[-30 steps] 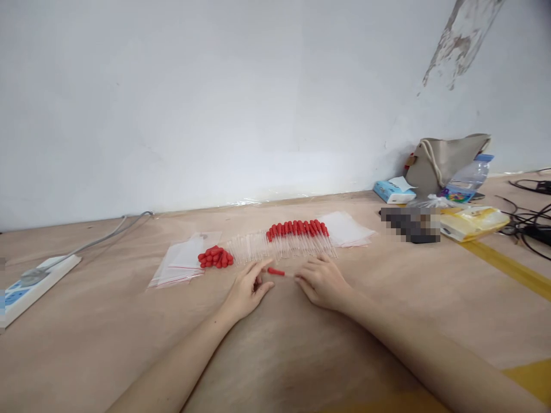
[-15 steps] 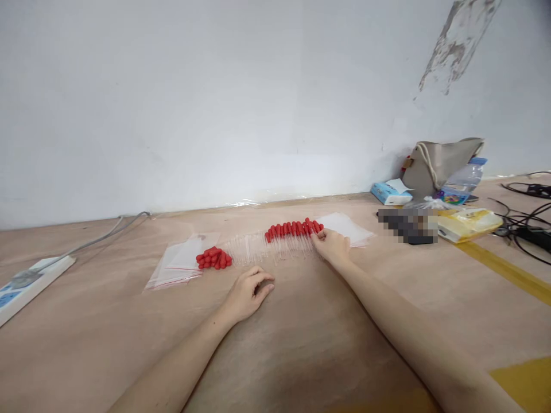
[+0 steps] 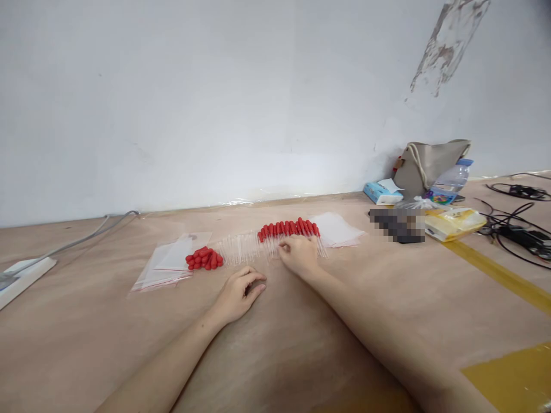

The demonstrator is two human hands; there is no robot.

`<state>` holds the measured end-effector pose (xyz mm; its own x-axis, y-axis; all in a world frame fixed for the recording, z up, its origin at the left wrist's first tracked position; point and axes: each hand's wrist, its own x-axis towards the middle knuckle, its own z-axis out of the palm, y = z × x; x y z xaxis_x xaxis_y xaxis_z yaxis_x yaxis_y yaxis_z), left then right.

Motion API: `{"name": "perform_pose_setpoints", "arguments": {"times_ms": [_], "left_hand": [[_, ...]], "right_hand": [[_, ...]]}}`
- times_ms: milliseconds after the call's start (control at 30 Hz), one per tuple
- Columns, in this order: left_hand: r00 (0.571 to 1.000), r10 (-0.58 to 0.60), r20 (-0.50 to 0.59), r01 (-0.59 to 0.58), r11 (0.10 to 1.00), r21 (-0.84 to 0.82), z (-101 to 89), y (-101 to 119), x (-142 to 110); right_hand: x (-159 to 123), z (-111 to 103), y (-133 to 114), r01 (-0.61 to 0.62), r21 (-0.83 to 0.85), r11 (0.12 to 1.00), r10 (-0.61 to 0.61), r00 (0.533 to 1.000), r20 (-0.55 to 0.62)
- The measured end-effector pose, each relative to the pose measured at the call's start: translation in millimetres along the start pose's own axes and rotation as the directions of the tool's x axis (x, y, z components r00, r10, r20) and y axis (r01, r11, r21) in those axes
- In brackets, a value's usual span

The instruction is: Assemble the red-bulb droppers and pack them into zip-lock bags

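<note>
On the table, my left hand rests with thumb and forefinger apart and nothing between them. My right hand reaches over the lower ends of the glass droppers with red rubber bulbs, which lie side by side in a row. Its fingertips are drawn together at the clear stems; what they pinch, if anything, I cannot make out. To the left of that row lie several clear glass tubes without bulbs. A heap of loose red rubber bulbs sits at their left end.
Flat clear zip bags lie at the left, and more white bags at the right. A power strip is far left. A tissue pack, a yellow packet, a grey bag and black cables occupy the right.
My right hand carried a red-bulbed dropper from the front to the row's right end and released it, then moved left along the stems. My left hand stayed nearly still.
</note>
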<state>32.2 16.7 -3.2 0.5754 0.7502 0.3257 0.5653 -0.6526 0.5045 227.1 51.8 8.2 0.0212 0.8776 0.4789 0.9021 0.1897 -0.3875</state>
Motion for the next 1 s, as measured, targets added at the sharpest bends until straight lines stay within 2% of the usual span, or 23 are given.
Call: {"name": "perform_pose_setpoints", "arguments": {"times_ms": [100, 267, 433, 633, 700, 733, 800, 900, 967, 1000], "left_hand": [[1.000, 0.010, 0.000, -0.010, 1.000, 0.001, 0.0, 0, 0], [1.000, 0.019, -0.003, -0.019, 1.000, -0.013, -0.9, 2, 0], [1.000, 0.015, -0.004, -0.015, 1.000, -0.021, -0.2, 1, -1], [1.000, 0.012, -0.007, -0.012, 1.000, -0.019, 0.2, 0, 0], [1.000, 0.013, 0.001, -0.013, 1.000, -0.020, -0.9, -1, 1], [1.000, 0.014, 0.003, -0.013, 1.000, -0.021, -1.3, -1, 1], [1.000, 0.007, 0.006, -0.007, 1.000, -0.019, -0.8, -1, 0], [1.000, -0.005, 0.005, 0.005, 1.000, -0.012, 2.1, 2, -1], [1.000, -0.012, -0.008, 0.012, 1.000, -0.009, 1.2, 4, 0], [0.999, -0.016, -0.033, 0.016, 1.000, 0.003, -1.9, 6, 1]], "right_hand": [[9, 15, -32, 0.035, -0.033, 0.999, -0.033, 0.997, 0.067], [33, 31, -63, -0.123, -0.140, 0.983, 0.149, 0.969, 0.196], [47, 36, -70, -0.243, -0.170, 0.955, 0.286, 0.908, 0.305], [56, 37, -68, -0.306, -0.173, 0.936, 0.349, 0.865, 0.361], [56, 34, -68, -0.315, -0.161, 0.935, 0.353, 0.863, 0.360], [54, 31, -67, -0.307, -0.147, 0.940, 0.339, 0.874, 0.349], [47, 23, -63, -0.236, -0.108, 0.966, 0.257, 0.922, 0.290], [25, 6, -43, 0.022, -0.089, 0.996, -0.012, 0.993, 0.117], [4, -6, -21, 0.164, -0.114, 0.980, -0.165, 0.986, 0.008], [-7, -12, -9, 0.255, -0.120, 0.960, -0.257, 0.966, -0.007]]}}
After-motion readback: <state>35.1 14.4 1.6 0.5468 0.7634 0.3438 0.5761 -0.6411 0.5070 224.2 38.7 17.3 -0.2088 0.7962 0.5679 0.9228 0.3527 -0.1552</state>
